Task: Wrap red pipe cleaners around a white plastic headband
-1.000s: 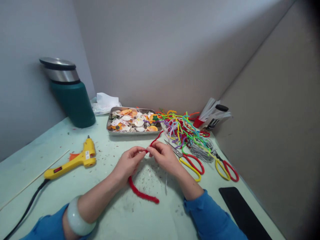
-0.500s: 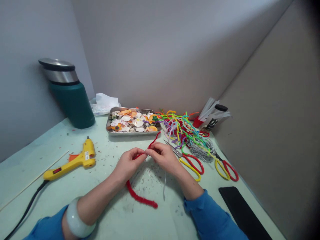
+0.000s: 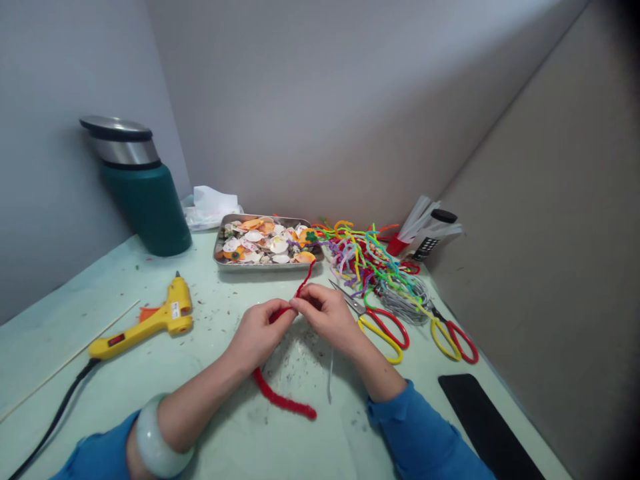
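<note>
Right between my fingertips is the red fuzzy strand (image 3: 285, 402), with my left hand (image 3: 263, 331) and right hand (image 3: 326, 317) drawn together and both closed in a pinch on it. Its thin end pokes up beyond my right fingers toward the tray (image 3: 265, 268), while its thicker end comes out below my left hand and curves across the pale green table (image 3: 235, 443) toward me. My own left hand covers the stretch between, so I can't see how it runs there. Under my right wrist a thin grey strand (image 3: 330, 380) hangs or lies; I can't tell which. Close beside that wrist, the scissors (image 3: 361, 309) with one red and one yellow handle crowd my right side, blades pointing to the far left. Past them lie a tangle of coloured fuzzy strands (image 3: 357, 257), a grey bundle (image 3: 403, 301) and a second pair of scissors (image 3: 453, 339), its blades partly covered by the heap. Painted shells (image 3: 277, 245) fill the tray ahead. Well off to my left, a yellow glue gun (image 3: 163, 319) rests on its side near a thin stick (image 3: 75, 355), with a green bottle (image 3: 143, 207) standing behind.
</note>
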`<state>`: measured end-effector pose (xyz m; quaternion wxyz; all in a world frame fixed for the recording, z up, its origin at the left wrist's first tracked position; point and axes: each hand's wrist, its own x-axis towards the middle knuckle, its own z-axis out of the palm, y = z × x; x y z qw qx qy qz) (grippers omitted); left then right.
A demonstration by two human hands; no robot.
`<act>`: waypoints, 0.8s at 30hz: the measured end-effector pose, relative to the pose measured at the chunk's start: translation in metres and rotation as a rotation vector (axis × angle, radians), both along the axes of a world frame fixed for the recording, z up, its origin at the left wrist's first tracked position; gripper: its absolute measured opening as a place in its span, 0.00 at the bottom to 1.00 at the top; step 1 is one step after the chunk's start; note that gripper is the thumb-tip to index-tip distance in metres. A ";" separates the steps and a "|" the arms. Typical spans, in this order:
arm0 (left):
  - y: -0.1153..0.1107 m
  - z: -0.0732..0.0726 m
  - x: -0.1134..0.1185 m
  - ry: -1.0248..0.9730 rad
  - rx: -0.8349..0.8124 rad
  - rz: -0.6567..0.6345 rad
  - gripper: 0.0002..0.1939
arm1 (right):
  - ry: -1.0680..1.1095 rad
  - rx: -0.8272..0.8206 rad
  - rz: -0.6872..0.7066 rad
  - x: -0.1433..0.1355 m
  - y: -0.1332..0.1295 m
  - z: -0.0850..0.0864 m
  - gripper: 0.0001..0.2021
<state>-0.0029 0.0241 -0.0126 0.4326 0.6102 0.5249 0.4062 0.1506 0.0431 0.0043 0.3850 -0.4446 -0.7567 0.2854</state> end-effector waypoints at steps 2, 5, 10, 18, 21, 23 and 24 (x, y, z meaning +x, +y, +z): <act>-0.001 0.001 0.000 0.003 -0.001 -0.008 0.13 | 0.012 -0.032 0.001 0.000 0.000 0.000 0.09; -0.001 0.001 0.001 0.003 -0.003 -0.021 0.13 | 0.056 -0.113 -0.001 0.000 0.001 -0.001 0.10; 0.000 0.002 0.001 -0.002 -0.020 -0.044 0.12 | 0.152 -0.277 -0.005 -0.002 0.003 -0.002 0.10; -0.003 0.001 0.002 -0.046 -0.034 -0.051 0.12 | 0.299 -0.499 0.085 0.000 0.002 0.003 0.13; -0.002 0.001 0.003 -0.062 -0.079 -0.053 0.13 | 0.310 -0.519 0.077 0.000 0.003 0.002 0.14; -0.001 0.000 0.003 -0.089 -0.135 -0.051 0.13 | 0.316 -0.532 0.065 0.000 0.004 0.001 0.14; -0.001 0.001 0.003 -0.113 -0.168 -0.049 0.14 | 0.318 -0.537 0.059 0.000 0.004 0.001 0.14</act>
